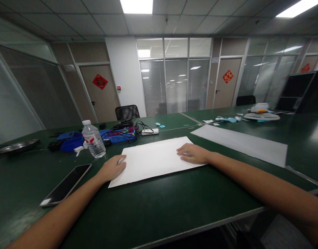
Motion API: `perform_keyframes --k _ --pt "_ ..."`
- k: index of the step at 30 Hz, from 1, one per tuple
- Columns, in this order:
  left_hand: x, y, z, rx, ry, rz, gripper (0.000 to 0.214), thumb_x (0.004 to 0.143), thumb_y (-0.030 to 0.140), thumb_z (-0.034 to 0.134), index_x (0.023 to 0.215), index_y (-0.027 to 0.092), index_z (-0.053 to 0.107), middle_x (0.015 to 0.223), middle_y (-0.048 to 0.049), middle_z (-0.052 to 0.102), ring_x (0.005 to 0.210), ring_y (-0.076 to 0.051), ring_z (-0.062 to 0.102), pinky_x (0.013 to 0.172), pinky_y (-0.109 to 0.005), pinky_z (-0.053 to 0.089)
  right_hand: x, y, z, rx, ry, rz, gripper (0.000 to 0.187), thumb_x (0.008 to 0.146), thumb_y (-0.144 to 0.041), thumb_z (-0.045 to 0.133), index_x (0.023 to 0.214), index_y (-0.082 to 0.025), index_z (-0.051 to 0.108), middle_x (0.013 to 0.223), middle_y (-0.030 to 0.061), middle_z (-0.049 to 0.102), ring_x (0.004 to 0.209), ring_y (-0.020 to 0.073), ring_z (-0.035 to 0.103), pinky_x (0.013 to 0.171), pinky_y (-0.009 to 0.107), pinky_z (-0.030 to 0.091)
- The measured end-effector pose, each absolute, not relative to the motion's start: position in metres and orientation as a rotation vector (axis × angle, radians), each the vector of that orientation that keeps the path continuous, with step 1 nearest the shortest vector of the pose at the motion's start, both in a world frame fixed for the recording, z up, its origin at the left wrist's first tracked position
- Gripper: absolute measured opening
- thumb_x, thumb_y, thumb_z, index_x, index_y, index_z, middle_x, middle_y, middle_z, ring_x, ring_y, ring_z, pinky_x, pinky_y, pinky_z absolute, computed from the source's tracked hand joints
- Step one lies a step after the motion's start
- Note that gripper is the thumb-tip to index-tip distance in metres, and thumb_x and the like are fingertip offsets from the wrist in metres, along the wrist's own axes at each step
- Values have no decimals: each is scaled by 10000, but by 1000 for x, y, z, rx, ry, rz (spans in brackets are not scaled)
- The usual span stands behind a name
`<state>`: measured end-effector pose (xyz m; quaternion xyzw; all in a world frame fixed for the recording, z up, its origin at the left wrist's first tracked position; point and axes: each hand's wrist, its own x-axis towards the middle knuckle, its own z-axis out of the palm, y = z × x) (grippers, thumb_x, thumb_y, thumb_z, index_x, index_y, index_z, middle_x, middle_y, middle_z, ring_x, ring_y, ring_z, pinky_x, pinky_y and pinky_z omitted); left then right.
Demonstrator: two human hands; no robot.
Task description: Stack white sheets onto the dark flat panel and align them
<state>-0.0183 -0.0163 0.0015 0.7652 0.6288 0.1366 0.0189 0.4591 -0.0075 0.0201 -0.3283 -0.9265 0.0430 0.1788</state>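
Note:
A white sheet of paper [151,157] lies flat on the green table in front of me, slightly askew. My left hand [113,168] rests on its left edge, thumb and fingers apart with a small grey gap or shadow between them. Over the right part of the sheet, my right hand [192,153] lies palm down, fingers stretched out and pointing left. Both hands press lightly against the paper and neither lifts it. A second white sheet [242,144], long and narrow, lies farther right, apart from my right hand.
Left of the paper are a phone [66,185] and an upright water bottle [93,140]. Behind stand blue trays [72,142] with tangled cables and a white power strip [150,131]. A white fan-like item [262,116] sits at the far right. The table's front edge [200,228] runs close to me.

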Motion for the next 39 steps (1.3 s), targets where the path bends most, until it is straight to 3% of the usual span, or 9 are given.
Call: perform_keyframes --k 25,30,34,37,39 --pt "-16 -19 4 2364 1961 482 710 861 586 442 1374 137 644 1460 -118 619 1347 -296 577 1154 -389 419 458 -3 19 -899 -2599 38 395 993 -468 547 1260 -244 732 1301 97 701 1196 262 627 1048 440 458" --pt "-15 -19 6 2360 1959 474 709 863 592 456 1371 135 645 1465 -129 612 1345 -305 573 1156 -410 413 510 30 20 -1337 -2408 -368 425 981 -418 523 1313 -218 697 1364 117 658 1277 294 570 1112 460 404" --pt "-14 -21 7 2348 1966 468 702 858 603 469 1367 154 650 1465 -120 614 1345 -307 572 1151 -403 416 570 53 12 -1984 -2119 -441 608 953 -443 545 1506 -192 517 1537 166 497 1420 329 431 1165 476 331" --pt "-14 -23 9 2336 1974 465 699 857 608 471 1368 166 649 1468 -110 613 1344 -306 574 1151 -402 417 598 60 4 -2198 -2008 -349 646 974 -516 483 1461 -97 544 1424 265 568 1320 387 530 1074 543 407" --pt "-14 -23 9 2336 1972 467 697 855 609 473 1367 169 649 1468 -110 613 1342 -305 575 1149 -403 419 604 63 1 -2262 -1995 -287 634 996 -531 423 1422 -87 577 1333 273 628 1210 376 614 986 522 471"
